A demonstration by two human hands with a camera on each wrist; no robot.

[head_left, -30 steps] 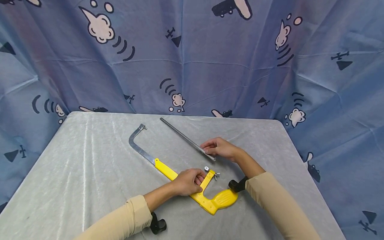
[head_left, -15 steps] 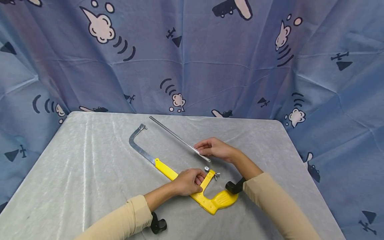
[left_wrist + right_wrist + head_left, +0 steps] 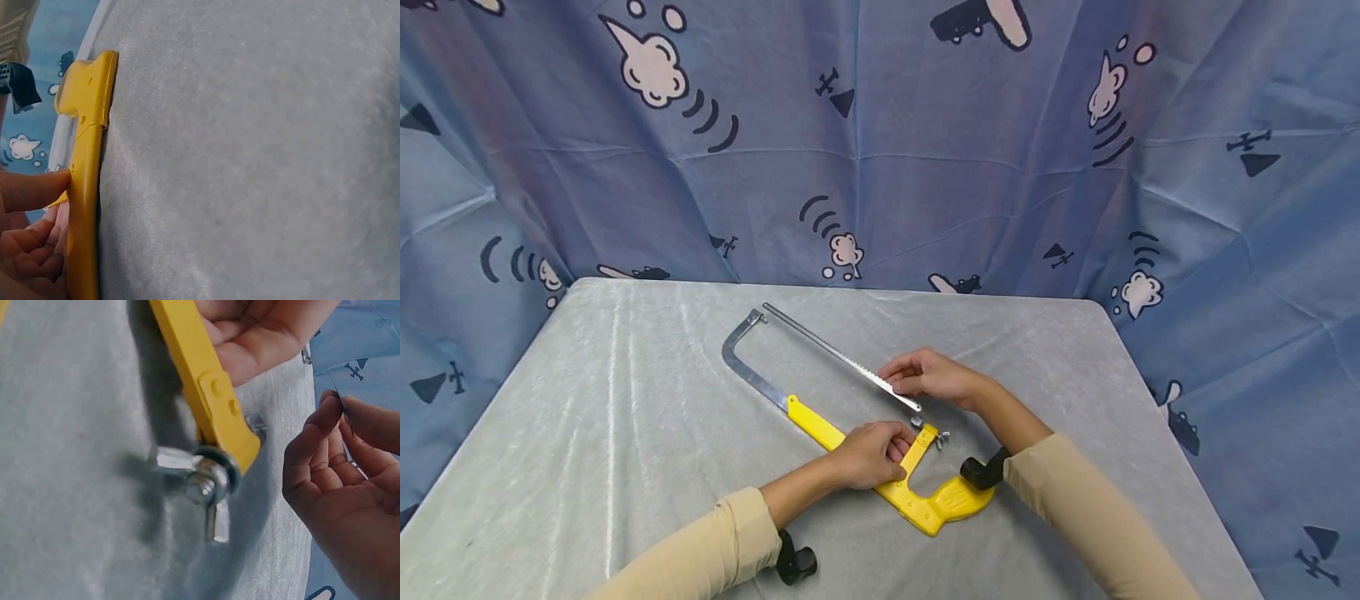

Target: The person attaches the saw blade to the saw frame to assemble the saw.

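Note:
A hacksaw frame [image 3: 814, 423] with a yellow grip and a grey curved front end lies slantwise on the table. My left hand [image 3: 868, 456] holds it near the handle end; in the left wrist view, the thumb of that left hand [image 3: 31, 250] is on the yellow hacksaw frame [image 3: 84, 200]. My right hand [image 3: 936, 375] pinches a thin toothed hacksaw blade [image 3: 827, 346] near its lower end. The blade runs along the frame's open side, its far end close to the front pin. A wing nut [image 3: 203, 486] sits on the frame's rear arm in the right wrist view.
The table [image 3: 625, 417] wears a pale grey velvety cover. Behind it hangs a blue patterned curtain [image 3: 925, 192]. Black wrist mounts [image 3: 796, 562] are strapped below both cuffs, the right one over the saw's handle.
My right hand has moved left and slightly down with the blade, bringing both blade ends close to the frame's ends. My left hand and the frame have stayed put.

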